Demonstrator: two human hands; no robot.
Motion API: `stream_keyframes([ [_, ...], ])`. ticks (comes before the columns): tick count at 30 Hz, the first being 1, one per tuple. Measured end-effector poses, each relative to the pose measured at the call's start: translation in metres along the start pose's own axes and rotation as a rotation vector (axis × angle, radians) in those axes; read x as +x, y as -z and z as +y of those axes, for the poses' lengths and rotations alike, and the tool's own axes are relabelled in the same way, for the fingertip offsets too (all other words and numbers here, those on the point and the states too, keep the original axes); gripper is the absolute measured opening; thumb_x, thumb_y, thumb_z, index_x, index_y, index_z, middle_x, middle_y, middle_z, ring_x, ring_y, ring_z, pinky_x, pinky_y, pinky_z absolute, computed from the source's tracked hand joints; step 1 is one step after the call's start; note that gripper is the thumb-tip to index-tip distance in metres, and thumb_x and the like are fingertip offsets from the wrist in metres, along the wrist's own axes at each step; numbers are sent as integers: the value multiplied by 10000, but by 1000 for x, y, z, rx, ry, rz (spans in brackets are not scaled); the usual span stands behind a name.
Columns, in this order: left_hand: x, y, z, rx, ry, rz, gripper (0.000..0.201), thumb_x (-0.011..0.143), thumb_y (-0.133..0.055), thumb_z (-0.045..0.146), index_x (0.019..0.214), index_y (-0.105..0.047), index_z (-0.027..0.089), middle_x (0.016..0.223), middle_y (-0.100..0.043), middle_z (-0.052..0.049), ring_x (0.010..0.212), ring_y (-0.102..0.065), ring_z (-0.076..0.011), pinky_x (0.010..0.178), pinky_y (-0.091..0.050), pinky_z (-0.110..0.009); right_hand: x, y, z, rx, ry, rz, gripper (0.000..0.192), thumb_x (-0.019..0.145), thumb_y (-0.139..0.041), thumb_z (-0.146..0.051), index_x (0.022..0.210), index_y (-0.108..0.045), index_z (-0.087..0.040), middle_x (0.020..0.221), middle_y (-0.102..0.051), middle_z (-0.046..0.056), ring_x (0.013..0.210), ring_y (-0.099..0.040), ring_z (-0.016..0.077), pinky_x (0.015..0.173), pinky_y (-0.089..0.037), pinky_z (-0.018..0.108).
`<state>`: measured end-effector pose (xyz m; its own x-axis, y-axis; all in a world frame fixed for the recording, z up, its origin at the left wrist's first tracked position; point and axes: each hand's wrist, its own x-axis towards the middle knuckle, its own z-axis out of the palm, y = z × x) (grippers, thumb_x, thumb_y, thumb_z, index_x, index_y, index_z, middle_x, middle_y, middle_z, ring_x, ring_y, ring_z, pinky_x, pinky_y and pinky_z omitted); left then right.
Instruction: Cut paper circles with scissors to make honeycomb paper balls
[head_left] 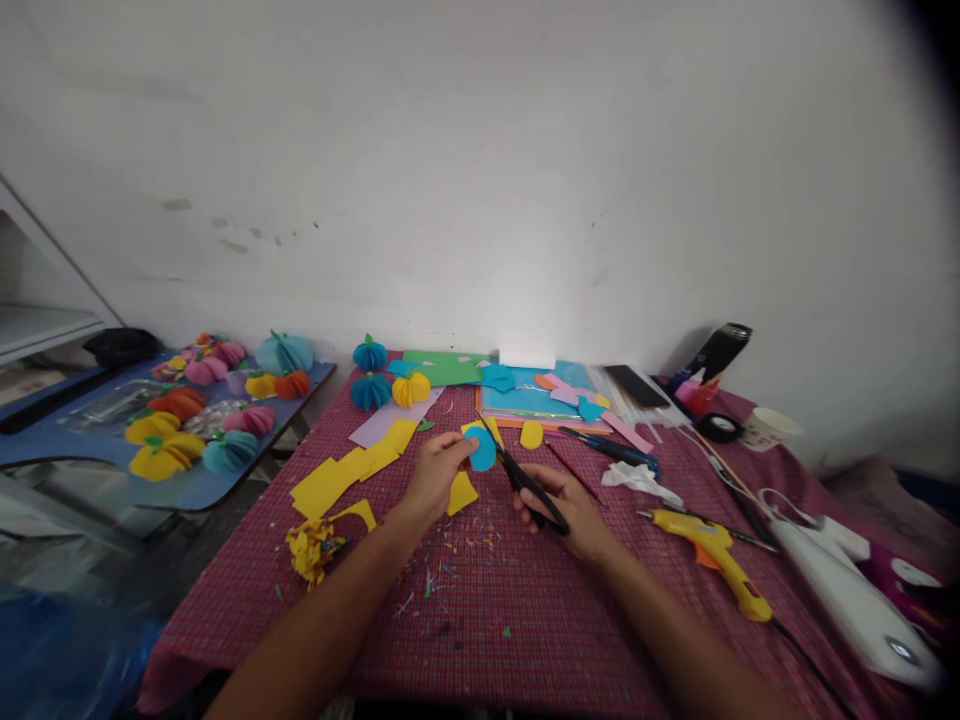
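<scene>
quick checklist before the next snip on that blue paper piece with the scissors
1. Left hand grips the blue paper piece: ok.
2. Right hand holds the scissors by the handles: ok.
3. Blades meet the blue piece's edge: ok, tips lie at it.
4. Left fingertips clear of the blades: cannot tell, they sit close.
5. Glue gun out of the way: ok, it lies apart on the tablecloth.
6. Cut line marked on the piece: cannot tell.
</scene>
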<state>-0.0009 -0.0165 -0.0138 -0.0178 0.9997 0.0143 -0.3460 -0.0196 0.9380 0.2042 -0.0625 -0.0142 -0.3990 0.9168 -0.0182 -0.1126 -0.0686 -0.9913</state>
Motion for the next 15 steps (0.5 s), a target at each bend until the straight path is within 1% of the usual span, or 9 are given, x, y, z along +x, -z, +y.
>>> stream_keyframes([
  [4, -1, 0, 1, 25, -1, -2, 224, 684, -746, 337, 659, -655, 134, 638, -571, -5, 590, -509, -105, 564, -409, -232, 0, -1, -2, -17, -7, 7, 413, 820, -696, -352, 1172, -602, -158, 789, -633, 31, 601, -558, 114, 495, -435, 218],
  [8, -2, -1, 4, 13, 15, 1, 221, 664, -752, 330, 646, -649, 136, 639, -574, -5, 592, -515, -110, 572, -425, -240, 0, -3, -4, -21, -14, 20, 429, 797, -711, -353, 1165, -610, -156, 770, -627, 21, 574, -546, 105, 481, -426, 211],
  [15, -1, 1, 8, 36, 11, -11, 197, 667, -736, 313, 637, -644, 142, 626, -567, -1, 579, -504, -110, 561, -416, -239, -2, 0, -3, -13, -25, 3, 396, 814, -696, -350, 1151, -616, -160, 770, -632, 22, 568, -546, 100, 484, -433, 208],
])
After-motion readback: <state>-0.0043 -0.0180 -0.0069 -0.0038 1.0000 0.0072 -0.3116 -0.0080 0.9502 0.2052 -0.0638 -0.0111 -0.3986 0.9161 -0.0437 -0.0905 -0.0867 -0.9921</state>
